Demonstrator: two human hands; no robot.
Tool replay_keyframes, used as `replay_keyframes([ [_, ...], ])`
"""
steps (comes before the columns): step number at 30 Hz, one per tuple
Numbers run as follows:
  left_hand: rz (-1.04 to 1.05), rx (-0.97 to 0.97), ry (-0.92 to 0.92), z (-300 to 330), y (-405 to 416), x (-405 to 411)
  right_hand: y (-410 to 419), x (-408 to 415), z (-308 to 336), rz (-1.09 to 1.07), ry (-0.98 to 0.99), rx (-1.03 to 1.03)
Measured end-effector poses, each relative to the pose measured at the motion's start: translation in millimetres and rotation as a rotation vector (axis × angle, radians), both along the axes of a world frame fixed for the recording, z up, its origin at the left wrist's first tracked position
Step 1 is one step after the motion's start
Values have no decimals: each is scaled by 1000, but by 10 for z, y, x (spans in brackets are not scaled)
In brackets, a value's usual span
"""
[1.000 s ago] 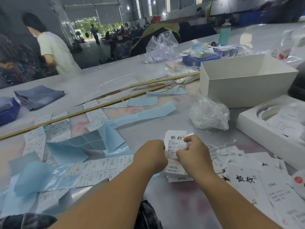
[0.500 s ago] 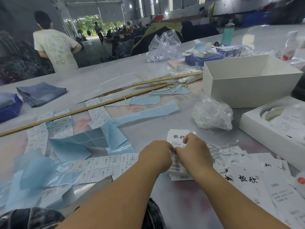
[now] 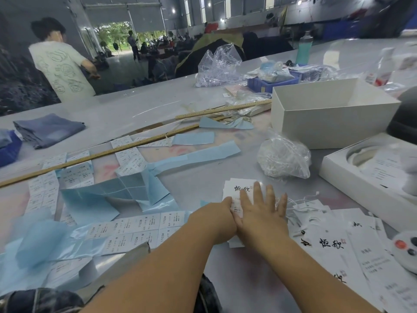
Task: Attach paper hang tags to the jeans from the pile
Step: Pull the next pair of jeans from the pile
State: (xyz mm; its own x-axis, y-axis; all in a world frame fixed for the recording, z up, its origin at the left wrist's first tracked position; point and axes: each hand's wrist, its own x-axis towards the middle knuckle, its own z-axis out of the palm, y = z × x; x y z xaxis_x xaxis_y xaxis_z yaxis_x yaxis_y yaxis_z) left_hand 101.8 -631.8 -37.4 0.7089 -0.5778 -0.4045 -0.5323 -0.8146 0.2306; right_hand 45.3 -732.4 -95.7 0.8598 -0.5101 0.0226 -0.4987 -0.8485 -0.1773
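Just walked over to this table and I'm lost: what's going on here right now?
A person is working on a stack of paper hang tags on the table. The right hand lies flat on the stack with fingers spread, and the left hand sits at its left edge. Sticker sheets lie to the left, more tags to the right. Folded jeans sit far left, no tag attached yet.

Garment factory or packing hall: big grey worktable (image 3: 140, 105) strewn with printed hang tags (image 3: 239, 190), size-sticker sheets (image 3: 135, 229) and blue backing paper (image 3: 90, 206). Folded jeans (image 3: 48, 129) near the tabletop's far left edge, wooden measuring sticks (image 3: 221, 109), worker (image 3: 61, 64) beyond, open roller door (image 3: 126, 39).
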Motion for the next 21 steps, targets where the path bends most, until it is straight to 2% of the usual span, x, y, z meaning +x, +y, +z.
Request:
replay_keyframes([
  [3, -32, 2, -67, -18, 5, -11, 123, -118, -34, 17, 22, -49],
  [8, -59, 17, -126, -34, -2, 23, 251, -470, -7, 169, -152, 48],
  [11, -13, -20, -166, -56, -9, 35, 234, -631, 52, 231, -418, 164],
  [13, 39, -60, -201, -67, -12, 46, 184, -697, 45, 163, -604, 134],
  [17, 172, -124, -144, -75, -17, 72, -32, -726, 49, -25, -512, 163],
  [21, 327, -208, -46, -45, -16, 129, -206, -671, 23, -83, -396, 4],
])
